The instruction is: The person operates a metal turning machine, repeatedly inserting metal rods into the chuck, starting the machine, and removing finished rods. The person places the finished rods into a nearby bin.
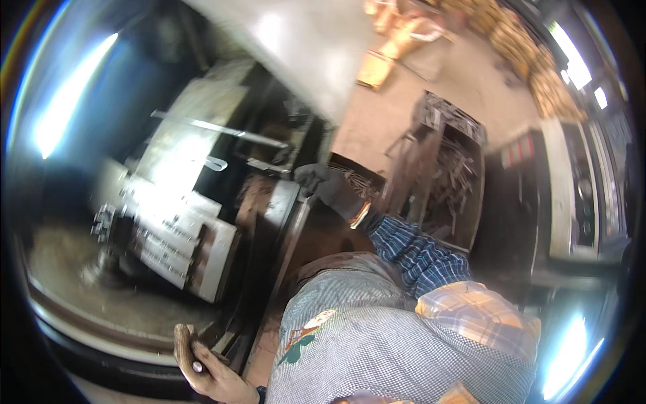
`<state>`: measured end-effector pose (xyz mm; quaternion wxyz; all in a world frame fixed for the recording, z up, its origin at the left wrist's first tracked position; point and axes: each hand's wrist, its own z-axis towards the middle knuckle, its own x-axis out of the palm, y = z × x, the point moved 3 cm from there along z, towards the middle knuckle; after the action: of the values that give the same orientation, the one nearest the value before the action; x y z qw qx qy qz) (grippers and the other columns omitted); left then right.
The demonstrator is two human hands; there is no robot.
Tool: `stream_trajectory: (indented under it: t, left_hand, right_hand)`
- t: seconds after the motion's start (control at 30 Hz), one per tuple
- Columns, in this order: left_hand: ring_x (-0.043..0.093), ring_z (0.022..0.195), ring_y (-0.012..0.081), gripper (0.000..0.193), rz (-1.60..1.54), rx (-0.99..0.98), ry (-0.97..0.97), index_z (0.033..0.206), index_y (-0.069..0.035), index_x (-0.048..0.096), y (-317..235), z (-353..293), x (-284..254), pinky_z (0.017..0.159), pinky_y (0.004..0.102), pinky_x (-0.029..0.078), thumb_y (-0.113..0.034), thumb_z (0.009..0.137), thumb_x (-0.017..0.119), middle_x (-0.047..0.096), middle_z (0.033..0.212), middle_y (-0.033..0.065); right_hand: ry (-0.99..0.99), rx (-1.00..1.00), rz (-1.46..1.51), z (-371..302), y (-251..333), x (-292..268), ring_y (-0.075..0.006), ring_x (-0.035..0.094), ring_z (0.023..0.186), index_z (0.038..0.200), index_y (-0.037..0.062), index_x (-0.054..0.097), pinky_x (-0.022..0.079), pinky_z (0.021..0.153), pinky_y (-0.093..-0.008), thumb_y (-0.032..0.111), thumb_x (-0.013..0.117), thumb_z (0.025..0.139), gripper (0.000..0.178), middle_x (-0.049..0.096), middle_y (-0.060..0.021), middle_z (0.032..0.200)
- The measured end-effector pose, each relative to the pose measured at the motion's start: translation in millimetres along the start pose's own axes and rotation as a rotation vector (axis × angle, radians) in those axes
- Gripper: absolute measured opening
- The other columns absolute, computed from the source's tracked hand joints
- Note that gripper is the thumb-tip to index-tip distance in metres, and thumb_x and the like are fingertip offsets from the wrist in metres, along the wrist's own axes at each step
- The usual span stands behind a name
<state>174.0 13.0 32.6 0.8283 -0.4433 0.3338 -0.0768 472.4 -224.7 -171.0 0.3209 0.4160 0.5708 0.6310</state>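
Note:
My left hand (205,370) is low in the picture, beside the rounded front edge of a machine. Its fingers are curled, and a small shiny round end shows among them; I cannot make out the whole piece. My right hand (323,185), in a dark glove with a striped cuff, reaches forward to the corner of a grey metal ledge (281,202). Its fingers are bent over there, and what they grip, if anything, is hidden. Left of the ledge stands a bright slotted metal block (168,249), blurred, with a long thin bar (222,128) beyond it.
Right of my right arm is a dark bin (454,178) of loose metal strips, with a smaller box of parts (356,178) near my glove. A dark cabinet (511,202) stands farther right. Yellowish sacks (518,47) and an orange-yellow bundle (377,67) lie on the floor behind.

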Motion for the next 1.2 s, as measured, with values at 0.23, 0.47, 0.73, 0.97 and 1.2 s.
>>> stream_trajectory:
  t: [0.23, 0.47, 0.73, 0.97, 1.2]
  left_hand:
    - [0.066, 0.116, 0.0273, 0.031, -0.173, 0.115, 0.437, 0.132, 0.008, 0.063, 25.7, -9.5, 114.6, 0.103, 0.0356, 0.051, -0.003, 0.104, 0.054, 0.068, 0.128, 0.0185]
    - [0.07, 0.106, 0.0257, 0.027, -0.205, 0.146, 0.597, 0.125, 0.005, 0.067, -24.6, -49.0, 185.9, 0.094, 0.0337, 0.055, 0.0, 0.101, 0.056, 0.072, 0.117, 0.0167]
    - [0.072, 0.103, 0.0265, 0.027, -0.054, 0.211, 0.691, 0.119, 0.004, 0.07, -86.3, -113.2, 216.4, 0.093, 0.035, 0.057, 0.005, 0.095, 0.057, 0.073, 0.113, 0.0166]
    - [0.07, 0.11, 0.0224, 0.028, -0.076, 0.287, 0.863, 0.128, -0.005, 0.07, -119.9, -153.5, 246.6, 0.094, 0.0339, 0.054, -0.009, 0.102, 0.062, 0.074, 0.121, 0.0128]
    - [0.072, 0.104, 0.0265, 0.027, -0.195, 0.55, 0.976, 0.117, 0.001, 0.072, -173.3, -201.8, 295.3, 0.092, 0.034, 0.056, 0.002, 0.091, 0.065, 0.075, 0.11, 0.0151]
  right_hand:
    - [-0.92, 0.061, -0.276, -138.2, 31.4, -235.3, -0.0139, 0.065, 0.074, 0.113, 0.0015, 0.072, 0.055, 0.064, -0.0295, 0.025, 0.067, 0.097, 0.028, 0.067, -0.0054, 0.084]
    - [-0.541, 0.896, -1.133, -247.1, -70.8, -364.1, -0.0395, 0.071, 0.098, 0.114, 0.0015, 0.074, 0.056, 0.087, -0.0508, 0.041, 0.069, 0.09, 0.046, 0.074, -0.0212, 0.108]
    - [-0.784, 1.027, -1.077, -211.0, -216.3, -399.3, -0.0385, 0.069, 0.114, 0.133, 0.0055, 0.069, 0.056, 0.092, -0.056, 0.026, 0.056, 0.1, 0.041, 0.071, -0.0197, 0.128]
    - [-0.85, 1.01, -0.778, -216.9, -232.2, -420.8, -0.0335, 0.066, 0.11, 0.135, 0.0039, 0.06, 0.052, 0.089, -0.0524, 0.035, 0.056, 0.1, 0.047, 0.067, -0.0215, 0.128]
    - [-0.674, 0.549, -0.076, -254.9, -84.2, -376.7, -0.0201, 0.072, 0.075, 0.101, 0.001, 0.069, 0.057, 0.065, -0.0358, 0.028, 0.074, 0.092, 0.028, 0.073, -0.0136, 0.084]
